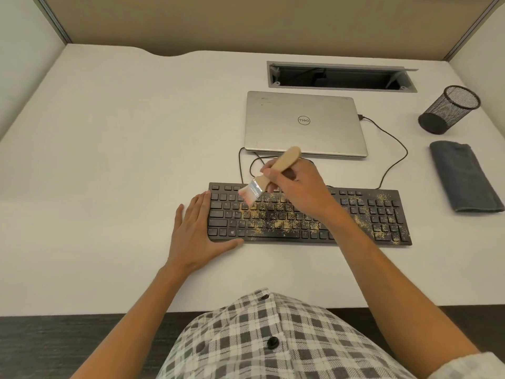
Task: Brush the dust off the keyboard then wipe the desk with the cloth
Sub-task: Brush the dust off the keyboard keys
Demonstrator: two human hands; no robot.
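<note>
Most dust (284, 224) lies right of my brush (262, 181) along the keyboard (382, 214); right hand (297, 184) grasps it, left hand (198, 231) flat, released.

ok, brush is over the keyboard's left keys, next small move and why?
Probably sweep the brush rightward along the keyboard: tan dust covers the middle and right keys, the right hand grips the handle, and the left hand steadies the left end.
</note>
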